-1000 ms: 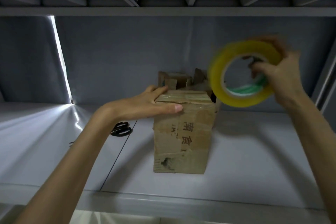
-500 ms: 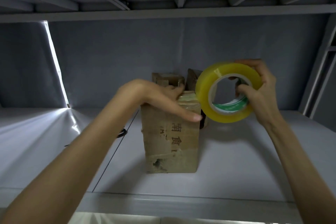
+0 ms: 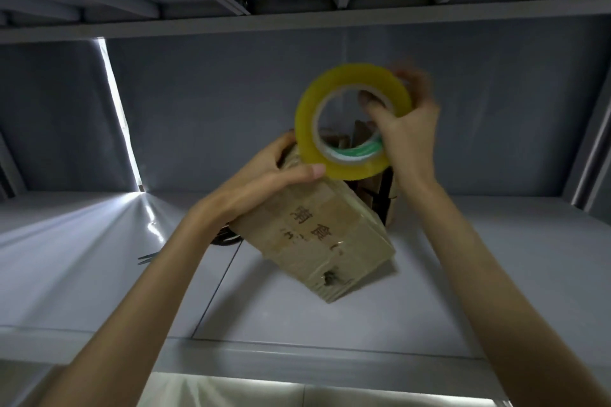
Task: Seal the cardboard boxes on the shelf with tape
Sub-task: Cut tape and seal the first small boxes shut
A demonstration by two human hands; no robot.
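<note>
**On the grey shelf: box tilted, tape roll held above it**

On the grey metal shelf [image 3: 463, 274], near its middle, a cardboard box [image 3: 317, 235] sits tilted, its top leaning toward the left and rear, its lower end nearer the shelf's front edge. Dark printed characters run along the facing side, and a small torn hole shows near the lower corner. Old tape bands cross the box surface.

The left hand [image 3: 264, 175] grips the upper end of the box, thumb laid across the near face, fingers wrapped over the far side.

The right hand [image 3: 406, 132] holds a yellow tape roll [image 3: 350, 122] above the box top. Its fingers curl around the rim, with the thumb inside the core. The roll's lower edge sits just beside the left thumb; whether it touches the box cannot be determined. A green-printed inner liner is visible inside the core.

Behind the box stands further cardboard [image 3: 380, 188], partly hidden. Scissors [image 3: 185, 248] lie on the shelf to the left, largely covered by the left forearm.
</note>
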